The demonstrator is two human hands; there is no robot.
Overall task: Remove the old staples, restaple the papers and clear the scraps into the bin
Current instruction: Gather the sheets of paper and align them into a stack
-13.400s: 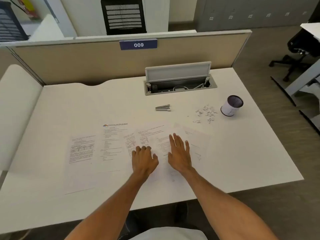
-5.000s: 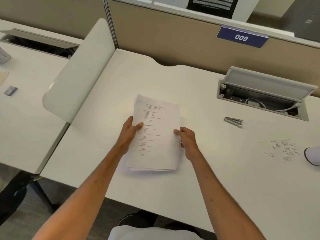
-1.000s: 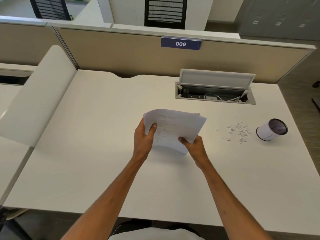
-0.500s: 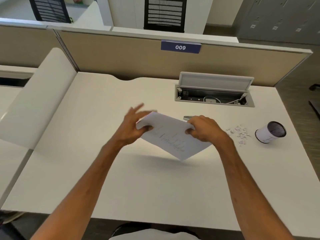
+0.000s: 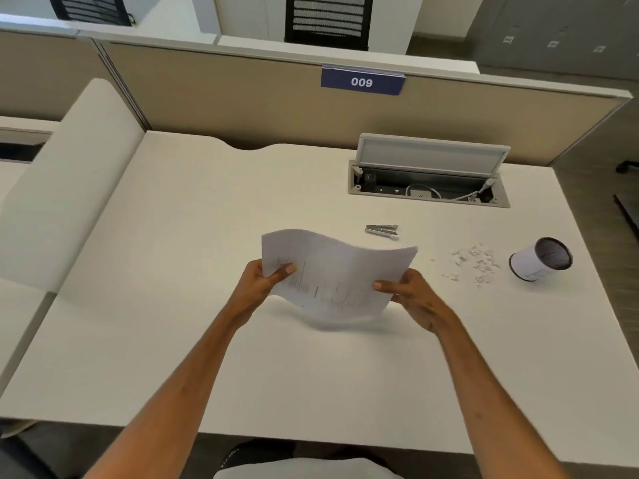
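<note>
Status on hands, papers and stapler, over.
Left hand and right hand each pinch one end of the paper stack, held above the desk. Stapler lies beyond it, untouched. Scraps on the desk beside the bin, nothing blocking.

Open-plan office. A white desk backs onto a beige cubicle partition carrying a blue number plate that reads 009. A flip-up cable box is set into the desktop. A stapler and printed papers are here. A mesh-backed office chair and grey cabinets stand beyond.
</note>
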